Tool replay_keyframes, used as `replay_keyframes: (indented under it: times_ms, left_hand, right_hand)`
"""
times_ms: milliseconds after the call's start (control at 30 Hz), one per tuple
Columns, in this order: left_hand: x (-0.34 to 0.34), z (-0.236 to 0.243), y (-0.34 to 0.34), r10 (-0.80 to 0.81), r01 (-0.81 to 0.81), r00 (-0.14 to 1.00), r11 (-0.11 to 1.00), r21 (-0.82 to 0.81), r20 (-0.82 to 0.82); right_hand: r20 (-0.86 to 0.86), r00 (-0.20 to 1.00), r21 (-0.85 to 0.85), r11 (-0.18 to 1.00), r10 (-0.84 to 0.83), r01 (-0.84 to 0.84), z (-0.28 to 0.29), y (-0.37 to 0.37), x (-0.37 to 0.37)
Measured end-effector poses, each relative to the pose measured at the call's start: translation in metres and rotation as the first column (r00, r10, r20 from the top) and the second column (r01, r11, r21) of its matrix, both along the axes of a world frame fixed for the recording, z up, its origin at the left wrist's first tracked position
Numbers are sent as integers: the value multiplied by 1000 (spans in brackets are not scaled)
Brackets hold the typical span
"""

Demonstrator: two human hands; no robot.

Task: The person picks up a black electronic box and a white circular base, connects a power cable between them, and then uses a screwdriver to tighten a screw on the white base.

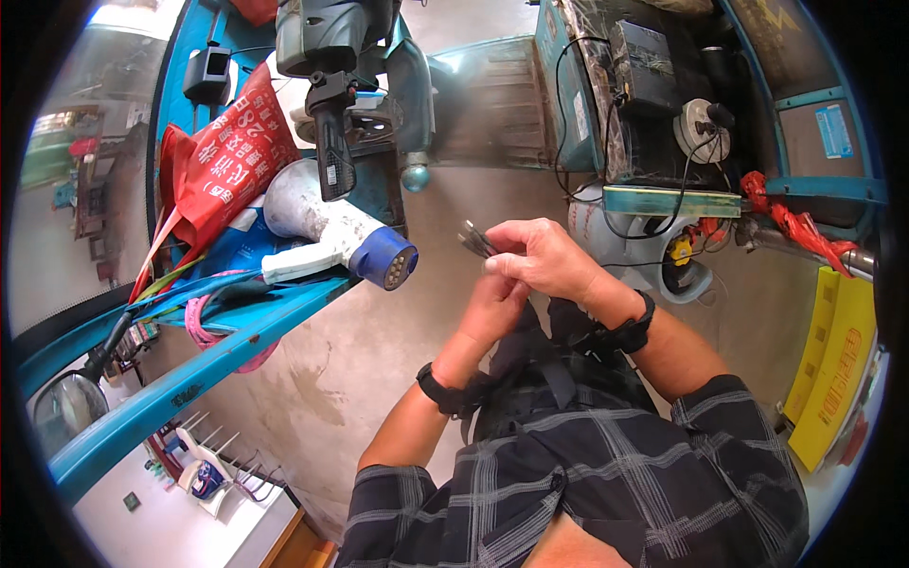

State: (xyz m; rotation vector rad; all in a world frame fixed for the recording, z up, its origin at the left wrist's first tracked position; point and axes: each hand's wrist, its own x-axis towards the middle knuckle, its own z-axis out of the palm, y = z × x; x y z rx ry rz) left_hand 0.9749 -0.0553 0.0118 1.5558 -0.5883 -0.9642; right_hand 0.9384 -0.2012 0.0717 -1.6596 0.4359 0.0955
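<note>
My right hand is closed in a pinch, with thumb and forefinger on a small dark plug. Pale metal tips stick out of it to the left. Just below, my left hand is closed, its fingertips touching the underside of the right hand. Whatever the left fingers hold is hidden. Left of both hands, a white megaphone with a blue back end lies on the blue frame of a vehicle. Neither hand touches it.
A red bag leans behind the megaphone. On the right, a second grey-white megaphone hangs under a ledge bearing black boxes and loose cables. A blue rail crosses the left. A yellow panel stands at far right.
</note>
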Motion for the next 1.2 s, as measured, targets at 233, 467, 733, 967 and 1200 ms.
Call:
replay_keyframes:
  times_ms: [233, 467, 733, 967, 1200]
  left_hand:
    - [-5, 14, 0, 56, -54, 988, 998, -18, 144]
    - [-6, 17, 19, 42, -52, 987, 997, 61, 153]
    - [-9, 30, 24, 92, -99, 978, 995, 28, 187]
    - [-10, 35, 22, 123, -127, 973, 992, 12, 194]
    - [-10, 38, 26, 117, -132, 955, 991, 37, 274]
  right_hand:
    - [119, 992, 125, 992, -37, 22, 0, 8, -1]
    - [136, 988, 331, 943, -67, 19, 0, 18, -3]
    - [139, 990, 364, 931, -39, -15, 1, 22, 0]
    - [137, 988, 443, 897, -76, 7, 1, 21, 3]
    - [84, 992, 541, 840, -91, 31, 6, 23, 3]
